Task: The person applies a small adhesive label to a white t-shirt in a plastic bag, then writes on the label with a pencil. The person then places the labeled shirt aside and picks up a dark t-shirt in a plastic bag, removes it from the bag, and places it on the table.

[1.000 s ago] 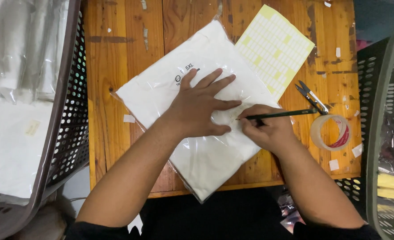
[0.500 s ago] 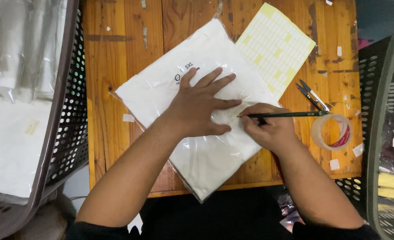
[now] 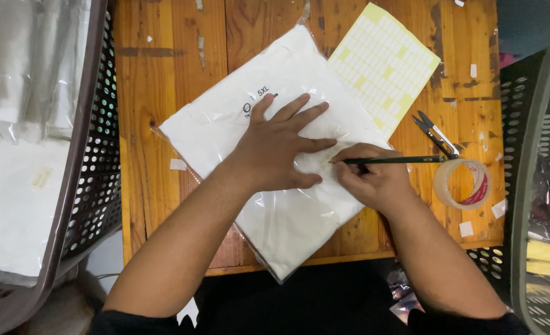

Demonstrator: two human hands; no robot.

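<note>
Left hand (image 3: 275, 152) is pressing flat, fingers open, on the white bagged garment (image 3: 269, 155). Right hand (image 3: 374, 180) is gripping a pen (image 3: 390, 160), marking a small label (image 3: 315, 162) on it; writing looks underway, unfinished.

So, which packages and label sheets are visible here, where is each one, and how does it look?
Clear plastic package with folded white cloth: table centre, flat under the left hand.
Label sheet: upper right of table, yellow with white rectangles.
More clear bagged white packages: left basket.

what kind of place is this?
Likely a garment packing or labelling station: a bagged white garment on a worn wooden table, a yellow sticker sheet, a tape roll, and a plastic basket of bagged goods.
</note>
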